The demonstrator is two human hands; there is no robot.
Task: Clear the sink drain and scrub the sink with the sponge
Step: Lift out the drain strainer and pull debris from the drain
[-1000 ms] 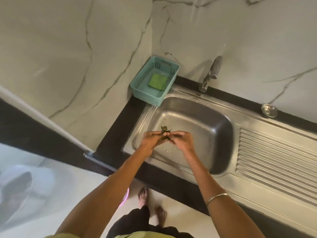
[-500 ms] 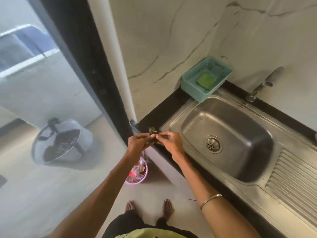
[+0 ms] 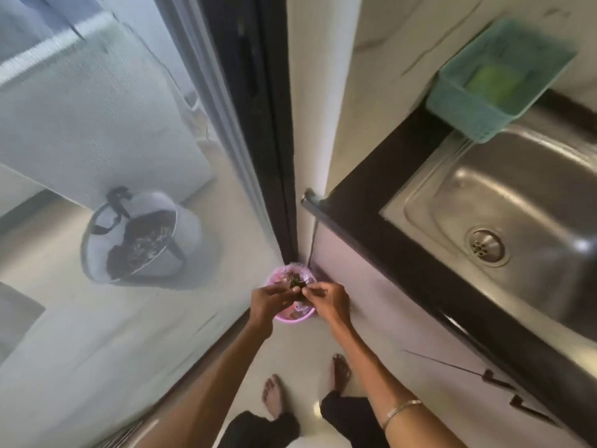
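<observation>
Two hands, both on one small dark clump of debris: left hand and right hand meet fingertip to fingertip, fingers narrow, pinching the clump between them. Clump is leafy and blurred, it sticks up past the fingertips, long axis roughly away from the person; can't resolve more. Directly beneath the fingers: one pink bin on the floor, lined with a thin bag, some scraps inside, contents too blurred to name; hands cover most of its near rim. One steel sink, well to the right of the fingers and farther from the person, set in a black-edged counter. One round drain in the sink bottom, strainer holes visible, nothing seen sitting on it. One teal basket at the sink's far left corner, overhanging the basin edge, holding one green sponge lying flat; sponge well apart from both hands, untouched. Left of the fingers, beyond a glass pane: one grey bucket with dark contents, handle up. One thin bangle on the right wrist. Two bare feet on the floor below the forearms.
</observation>
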